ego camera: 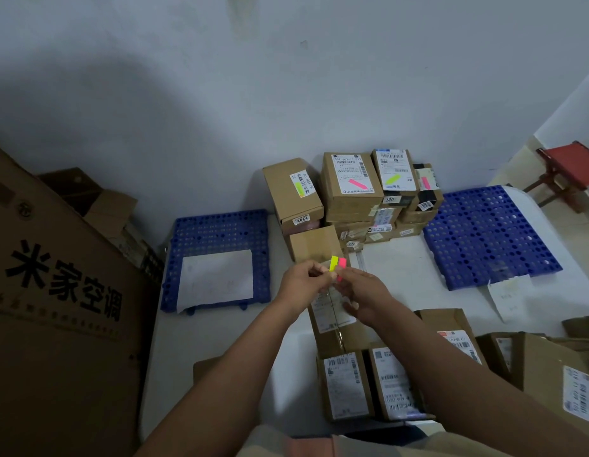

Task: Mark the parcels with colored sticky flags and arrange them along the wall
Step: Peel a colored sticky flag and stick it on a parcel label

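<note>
Head view: all positions below are given relative to the stack of flagged parcels [352,192] standing against the wall [220,94].

Far left of the stack, a large printed carton [55,308] fills the frame edge. Between that carton and the stack, a blue perforated mat [217,232] lies on the floor with a white sheet of paper [217,280] on top of it.

In front of the stack, the left hand [301,282] has its fingers curled and pinches the lower end of the sticky flags [337,263]. The flags show one yellow strip and one pink strip side by side, held upright. The right hand [362,296] meets the left hand at the flags; its fingers are curled at their base, but whether they actually pinch the flags cannot be determined. Both hands hover above an unflagged parcel [332,324] lying on the floor directly in front of the stack.

On the stack itself, two parcels carry yellow-green flags and two carry pink flags on their labels.

Nearer the person than the stack, further labelled parcels [369,384] lie on the floor.

Right of the stack, a second blue mat [484,235] lies on the floor. Farther right stands a red stool [567,166].
</note>
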A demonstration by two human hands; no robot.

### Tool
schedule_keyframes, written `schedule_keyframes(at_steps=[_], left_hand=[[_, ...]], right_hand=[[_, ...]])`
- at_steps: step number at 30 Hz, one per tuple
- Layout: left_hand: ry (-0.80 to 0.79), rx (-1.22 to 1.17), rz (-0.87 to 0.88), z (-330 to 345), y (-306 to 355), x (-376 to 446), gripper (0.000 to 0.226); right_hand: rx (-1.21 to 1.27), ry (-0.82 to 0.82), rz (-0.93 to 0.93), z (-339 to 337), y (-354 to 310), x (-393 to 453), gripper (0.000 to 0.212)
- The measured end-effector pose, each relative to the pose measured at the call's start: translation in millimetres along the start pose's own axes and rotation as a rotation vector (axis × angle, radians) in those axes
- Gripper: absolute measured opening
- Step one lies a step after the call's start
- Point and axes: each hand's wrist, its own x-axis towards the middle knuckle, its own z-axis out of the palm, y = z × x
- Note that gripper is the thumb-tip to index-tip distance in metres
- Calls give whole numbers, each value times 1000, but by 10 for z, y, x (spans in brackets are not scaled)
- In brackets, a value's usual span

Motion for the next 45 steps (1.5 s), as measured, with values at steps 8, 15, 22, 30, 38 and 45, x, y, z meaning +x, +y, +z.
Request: schedule_keyframes(at_steps=[8, 15, 22, 30, 38, 45], left_hand=[[-9, -31, -40, -12, 64, 52, 7], [-19, 44, 22, -31, 92, 96, 9], [-61, 180, 112, -52, 170, 95, 15], [-79, 325, 128, -89, 210, 108, 19], [5, 152, -1, -52, 265, 144, 9], [-62, -518, -292, -278, 277, -20, 16]], right_hand=[[-26, 6, 31, 6, -38, 72, 24], [-47, 7, 34, 16, -72, 82, 27], [-62, -23, 30, 10, -124, 50, 22], [-49, 2, 36, 22, -126, 82, 15], [-24, 51, 29, 46, -130, 54, 12], [-23, 63, 34, 95, -146, 50, 8]])
